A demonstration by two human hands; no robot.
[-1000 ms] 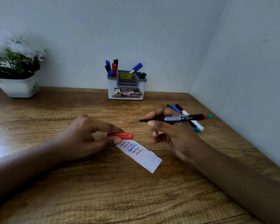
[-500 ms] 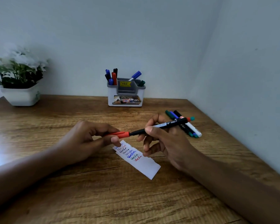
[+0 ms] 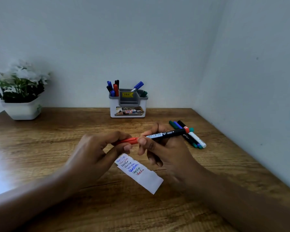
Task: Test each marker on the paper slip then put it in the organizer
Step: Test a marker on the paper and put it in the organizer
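Observation:
Both hands meet over the wooden table, holding one black marker (image 3: 167, 133) with a red end. My left hand (image 3: 97, 151) pinches its red cap (image 3: 130, 140), which now sits on the marker's tip. My right hand (image 3: 161, 151) grips the black barrel. Just below the hands lies the white paper slip (image 3: 146, 180), with several coloured scribbled words at its upper end. The white and grey organizer (image 3: 129, 106) stands at the back against the wall, with several markers upright in it.
A small pile of loose markers (image 3: 189, 134) lies to the right, near the side wall. A white pot with a flowering plant (image 3: 21, 96) stands at the back left. The table edge runs along the right wall.
The cap in my left hand and the marker in my right have come together; the cap now covers the tip. The view has tilted up slightly.

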